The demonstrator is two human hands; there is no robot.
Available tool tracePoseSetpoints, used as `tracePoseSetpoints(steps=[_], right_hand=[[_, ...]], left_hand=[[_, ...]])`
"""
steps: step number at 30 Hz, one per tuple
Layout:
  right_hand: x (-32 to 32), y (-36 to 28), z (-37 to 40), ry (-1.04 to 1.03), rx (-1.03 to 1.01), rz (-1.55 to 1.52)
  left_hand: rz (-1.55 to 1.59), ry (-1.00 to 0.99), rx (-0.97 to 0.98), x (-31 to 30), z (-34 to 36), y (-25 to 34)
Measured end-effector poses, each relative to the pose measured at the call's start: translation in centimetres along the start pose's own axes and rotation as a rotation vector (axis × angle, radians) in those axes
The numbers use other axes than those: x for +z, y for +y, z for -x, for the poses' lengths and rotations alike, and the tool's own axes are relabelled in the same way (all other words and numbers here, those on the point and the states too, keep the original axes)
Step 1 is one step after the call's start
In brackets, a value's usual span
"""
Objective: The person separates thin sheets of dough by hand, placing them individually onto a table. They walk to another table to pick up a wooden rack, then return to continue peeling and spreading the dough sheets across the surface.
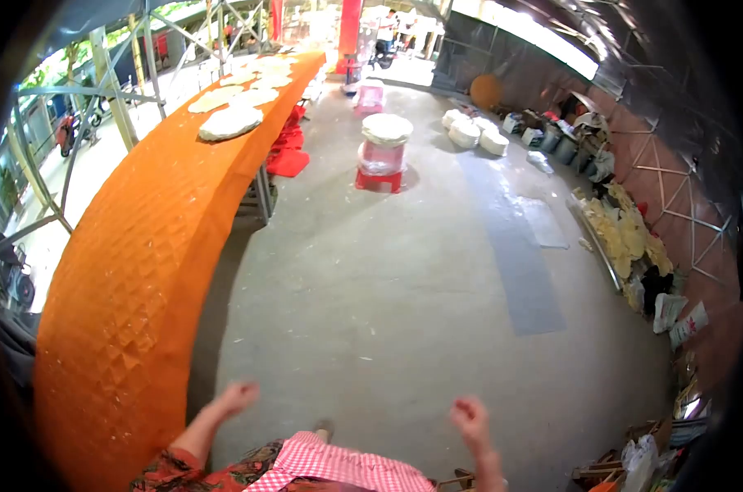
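My left hand (pixel 238 396) hangs over the concrete floor with its fingers curled closed, close to the right side of a long orange form (pixel 154 271). Nothing shows in it. On the other side, my right hand (pixel 470 414) is raised above the floor, also closed, and I see nothing in its fingers. Neither hand touches an object. Between them is a pink checked apron (pixel 347 463) at my waist. The orange form has a raised diamond pattern, and pale flat pieces (pixel 230 123) lie along its far end.
A white round bundle (pixel 387 129) sits on a red stool (pixel 379 180) ahead. More white round bundles (pixel 465 132) rest on the floor behind it. Buckets (pixel 565 149) and yellowish scraps (pixel 621 230) line the right wall. Red cloth (pixel 288 161) lies beside the form. A person stands far off.
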State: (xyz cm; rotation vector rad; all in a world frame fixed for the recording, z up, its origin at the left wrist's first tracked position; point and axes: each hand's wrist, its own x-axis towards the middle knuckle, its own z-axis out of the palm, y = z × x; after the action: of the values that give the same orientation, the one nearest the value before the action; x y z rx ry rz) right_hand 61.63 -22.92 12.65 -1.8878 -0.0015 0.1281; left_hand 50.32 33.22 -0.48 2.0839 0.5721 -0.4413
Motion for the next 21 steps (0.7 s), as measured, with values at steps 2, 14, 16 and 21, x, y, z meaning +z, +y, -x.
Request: tracePoseSetpoints(steps=[2, 14, 16, 21], right_hand=[[1.3, -14.9, -6.7, 0.042, -0.345, 0.129], [13.6, -47.3, -32.6, -0.303, -1.870, 0.478], [16.1, -48.9, -38.3, -0.367, -1.924, 0.454], [21.4, -53.1, -52.6, -0.467, -2.011, 0.357]], left_hand=[[0.107, 0.314, 0.572, -11.7, -2.2, 14.1], [-0.445, 0.384, 2.025, -31.7, -1.7, 52.6], [-0.498, 0.321, 2.020, -32.6, -5.7, 56.1], [-0.566, 0.382, 1.929, -38.6, -15.2, 60.7]])
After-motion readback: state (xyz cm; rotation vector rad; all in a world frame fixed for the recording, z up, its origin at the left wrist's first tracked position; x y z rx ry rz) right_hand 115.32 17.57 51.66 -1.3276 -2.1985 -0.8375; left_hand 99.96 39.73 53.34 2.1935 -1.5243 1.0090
